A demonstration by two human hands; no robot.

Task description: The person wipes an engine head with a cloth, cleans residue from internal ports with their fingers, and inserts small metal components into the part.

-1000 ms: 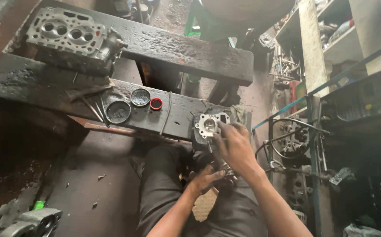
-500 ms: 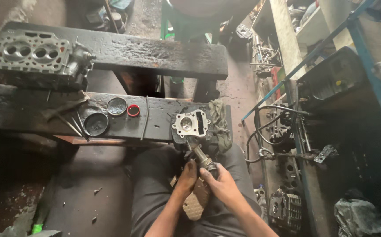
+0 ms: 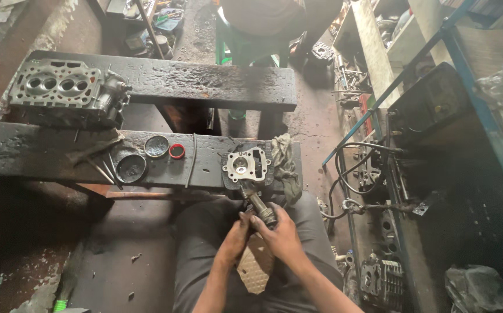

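A small silver cylinder head point(image 3: 245, 165) lies on the near edge of a black, oily wooden bench point(image 3: 31, 156). A dark cylindrical tool point(image 3: 256, 203) runs from the head down toward my lap. My left hand point(image 3: 233, 239) pinches the tool's lower end from the left. My right hand point(image 3: 281, 235) wraps around the same end from the right. Both hands sit close together above my dark trousers point(image 3: 199, 243). A patterned flat piece point(image 3: 256, 266) rests on my lap under them.
A large grey cylinder head point(image 3: 66, 93) sits on the far plank. Two round tins point(image 3: 131, 168) and a red cap point(image 3: 176, 151) lie left of the small head, a grimy rag point(image 3: 286, 165) right of it. Cables point(image 3: 356, 185), engine parts point(image 3: 382, 278) and shelves crowd the right. Another person point(image 3: 274, 17) sits beyond.
A second ago my right hand was on the small cylinder head. It has come down to the tool's lower end beside my left hand. The view has shifted left and down.
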